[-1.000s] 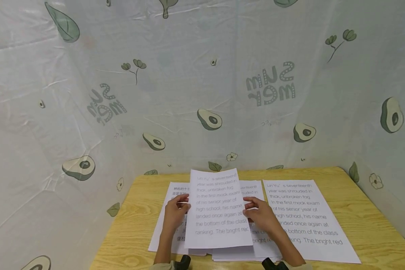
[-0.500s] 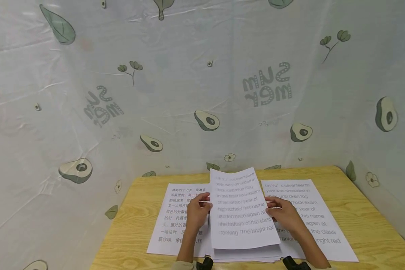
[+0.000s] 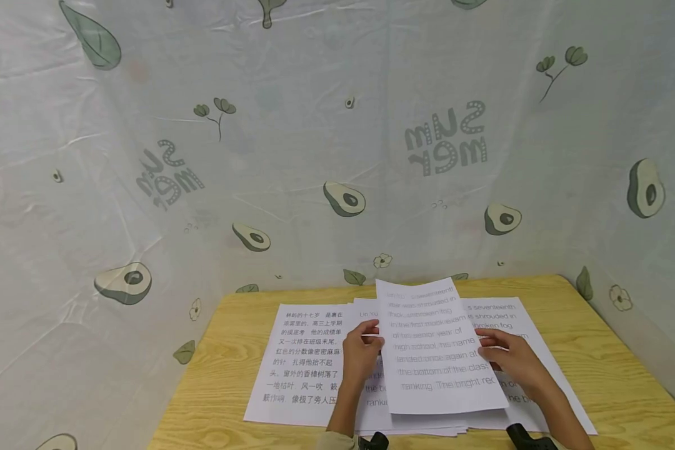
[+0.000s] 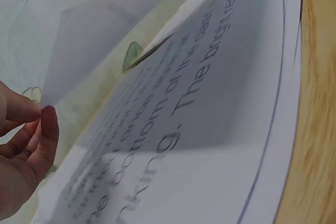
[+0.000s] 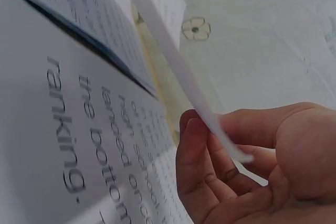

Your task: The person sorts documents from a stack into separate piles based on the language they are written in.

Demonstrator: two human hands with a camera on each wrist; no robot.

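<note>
Both hands hold up a printed sheet of paper (image 3: 433,350) by its side edges, raised above the other papers and slightly bowed. The left hand (image 3: 362,353) pinches the left edge between thumb and fingers, as the left wrist view shows with the hand (image 4: 26,150) at the sheet's margin. On the opposite edge the right hand (image 3: 509,355) pinches the sheet; in the right wrist view the fingers (image 5: 194,156) and thumb meet on it. Underneath lie a middle stack of English text (image 3: 368,390) and a right-hand sheet (image 3: 557,381), both partly covered.
A sheet with Chinese print (image 3: 295,369) lies at the left of the wooden table (image 3: 607,350). Behind and beside the table hangs a pale curtain (image 3: 292,156) with avocado and leaf drawings.
Both hands have carried the held sheet to the right, from over the left papers to between the middle stack and the right sheet. The Chinese page is now uncovered.
</note>
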